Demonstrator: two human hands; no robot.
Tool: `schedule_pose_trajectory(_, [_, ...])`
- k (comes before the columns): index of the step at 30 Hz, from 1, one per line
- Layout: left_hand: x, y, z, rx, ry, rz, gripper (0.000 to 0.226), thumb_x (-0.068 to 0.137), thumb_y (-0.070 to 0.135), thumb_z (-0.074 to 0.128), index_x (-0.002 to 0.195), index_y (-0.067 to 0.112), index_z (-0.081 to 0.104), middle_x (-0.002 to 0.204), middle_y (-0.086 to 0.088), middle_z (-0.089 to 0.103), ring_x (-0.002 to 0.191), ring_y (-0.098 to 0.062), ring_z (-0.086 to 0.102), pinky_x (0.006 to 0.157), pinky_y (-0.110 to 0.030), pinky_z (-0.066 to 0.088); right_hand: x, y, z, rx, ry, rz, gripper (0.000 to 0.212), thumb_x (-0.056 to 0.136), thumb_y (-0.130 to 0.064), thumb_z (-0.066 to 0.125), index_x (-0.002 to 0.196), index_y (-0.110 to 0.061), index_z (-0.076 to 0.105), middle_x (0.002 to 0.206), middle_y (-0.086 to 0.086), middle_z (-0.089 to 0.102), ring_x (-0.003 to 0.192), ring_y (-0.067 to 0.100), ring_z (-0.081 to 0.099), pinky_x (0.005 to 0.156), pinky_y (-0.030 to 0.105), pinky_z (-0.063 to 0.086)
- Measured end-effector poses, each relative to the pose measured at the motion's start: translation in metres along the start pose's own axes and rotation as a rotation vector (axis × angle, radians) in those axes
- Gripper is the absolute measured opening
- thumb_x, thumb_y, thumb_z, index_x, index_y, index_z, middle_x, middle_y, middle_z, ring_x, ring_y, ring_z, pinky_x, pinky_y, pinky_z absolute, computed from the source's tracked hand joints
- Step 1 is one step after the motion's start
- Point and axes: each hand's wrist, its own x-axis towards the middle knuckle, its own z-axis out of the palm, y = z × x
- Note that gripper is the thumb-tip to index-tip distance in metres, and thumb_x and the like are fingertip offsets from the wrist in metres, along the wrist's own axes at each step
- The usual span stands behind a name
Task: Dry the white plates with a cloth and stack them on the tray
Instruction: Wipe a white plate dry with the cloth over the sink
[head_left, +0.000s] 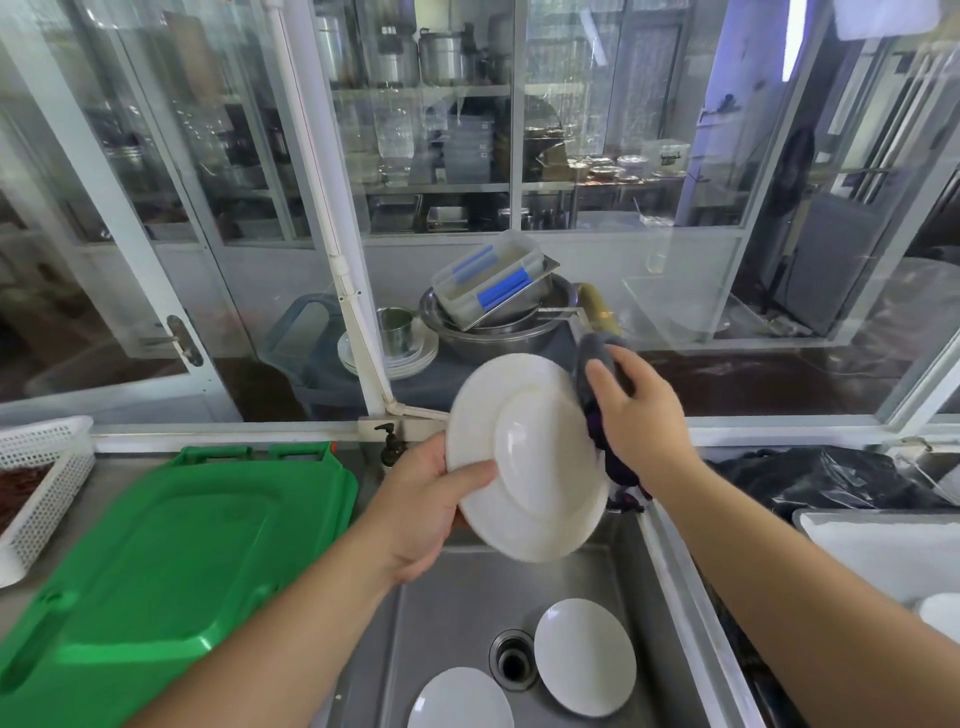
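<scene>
1. White plate (524, 457): round, glossy, tilted, held above the steel sink (452, 603).
2. Left hand (426, 504) grips its left rim, thumb on its face.
3. Right hand (636, 415) clenches a grey fuzzy cloth (597, 358) against its right rim.
4. Two more plates (584, 654) lie beside the sink's drain.

To my left a green plastic lid (171, 561) lies flat on the tabletop (104, 488), with a white perforated basket (36, 483) at its far left edge. Behind the sink (457, 597) stands a soap pump bottle (390, 447). Beyond the glass, a clear container with blue clips (493, 280) sits tilted in stacked metal bowls (498, 332).
</scene>
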Motion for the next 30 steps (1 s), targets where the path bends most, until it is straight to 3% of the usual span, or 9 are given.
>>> schedule_pose_trajectory(3, [0.000,-0.003,0.004,0.160,-0.033,0.081,0.030,0.089,0.009,0.074,0.119,0.016,0.071,0.113,-0.006,0.080,0.111,-0.027,0.075,0.094,-0.043,0.060,-0.003,-0.012,0.011,-0.272,0.000,-0.259,0.039,0.102,-0.041,0.063,0.137,-0.026,0.067,0.124,0.000,0.069,0.114,0.023,0.062,0.096,0.033,0.046])
schedule_pose_trajectory(7, [-0.001,-0.005,0.005,0.230,-0.066,0.100,0.035,0.084,0.020,0.073,0.118,0.016,0.073,0.113,-0.007,0.080,0.111,-0.031,0.074,0.101,-0.055,0.057,-0.022,-0.036,0.018,-0.363,-0.008,-0.543,0.037,0.099,-0.036,0.069,0.133,-0.022,0.070,0.119,0.001,0.069,0.106,0.030,0.059,0.095,0.039,0.047])
schedule_pose_trajectory(12, [-0.003,-0.003,0.010,0.319,-0.018,0.195,0.028,0.084,0.020,0.066,0.103,0.038,0.078,0.105,0.004,0.081,0.099,-0.016,0.074,0.082,-0.038,0.064,-0.052,-0.055,0.040,-0.373,-0.084,-0.982,0.031,0.096,-0.043,0.069,0.119,-0.024,0.078,0.112,0.000,0.072,0.096,0.031,0.060,0.092,0.039,0.049])
schedule_pose_trajectory(15, [-0.008,-0.004,0.007,0.298,-0.032,0.187,0.033,0.083,0.012,0.060,0.097,0.035,0.080,0.095,0.008,0.080,0.089,-0.012,0.072,0.069,-0.030,0.061,-0.056,-0.052,0.045,-0.395,-0.073,-1.067,0.030,0.095,-0.044,0.072,0.118,-0.024,0.079,0.109,-0.001,0.072,0.099,0.033,0.062,0.090,0.047,0.049])
schedule_pose_trajectory(19, [-0.014,-0.004,0.008,0.220,-0.050,0.160,0.023,0.085,0.017,0.070,0.098,0.032,0.080,0.096,0.001,0.081,0.088,-0.014,0.074,0.071,-0.030,0.061,-0.039,-0.056,0.041,-0.358,0.024,-0.865,0.036,0.095,-0.048,0.067,0.121,-0.026,0.077,0.111,-0.006,0.073,0.107,0.027,0.062,0.097,0.045,0.046])
schedule_pose_trajectory(21, [-0.017,-0.005,0.008,0.158,-0.038,0.159,0.026,0.083,0.015,0.072,0.108,0.019,0.077,0.103,-0.006,0.082,0.092,-0.019,0.077,0.071,-0.031,0.062,-0.022,-0.057,0.034,-0.215,0.032,-0.641,0.035,0.094,-0.047,0.068,0.120,-0.025,0.076,0.109,-0.017,0.074,0.103,0.011,0.066,0.097,0.026,0.048])
schedule_pose_trajectory(23, [-0.020,-0.002,0.009,0.153,-0.005,0.188,0.031,0.081,0.016,0.074,0.112,0.015,0.074,0.106,-0.007,0.081,0.097,-0.022,0.078,0.077,-0.036,0.064,-0.005,-0.053,0.023,-0.011,0.037,-0.301,0.033,0.092,-0.051,0.071,0.120,-0.033,0.075,0.097,-0.038,0.070,0.090,-0.011,0.064,0.079,0.003,0.043])
schedule_pose_trajectory(27, [-0.024,0.005,0.008,0.197,0.016,0.280,0.028,0.083,0.026,0.077,0.110,0.032,0.079,0.112,0.002,0.081,0.107,-0.019,0.076,0.086,-0.033,0.063,0.003,-0.030,0.009,0.276,-0.065,0.099,0.023,0.087,-0.054,0.074,0.106,-0.041,0.077,0.074,-0.015,0.071,0.063,0.009,0.065,0.056,0.026,0.051])
schedule_pose_trajectory(30, [-0.028,0.005,0.009,0.241,0.021,0.303,0.031,0.079,0.043,0.075,0.109,0.048,0.076,0.113,0.008,0.080,0.107,-0.013,0.075,0.081,-0.027,0.062,-0.005,-0.020,0.009,0.452,-0.067,0.249,0.015,0.088,-0.046,0.078,0.099,-0.036,0.079,0.074,-0.001,0.069,0.059,0.015,0.060,0.051,0.028,0.054])
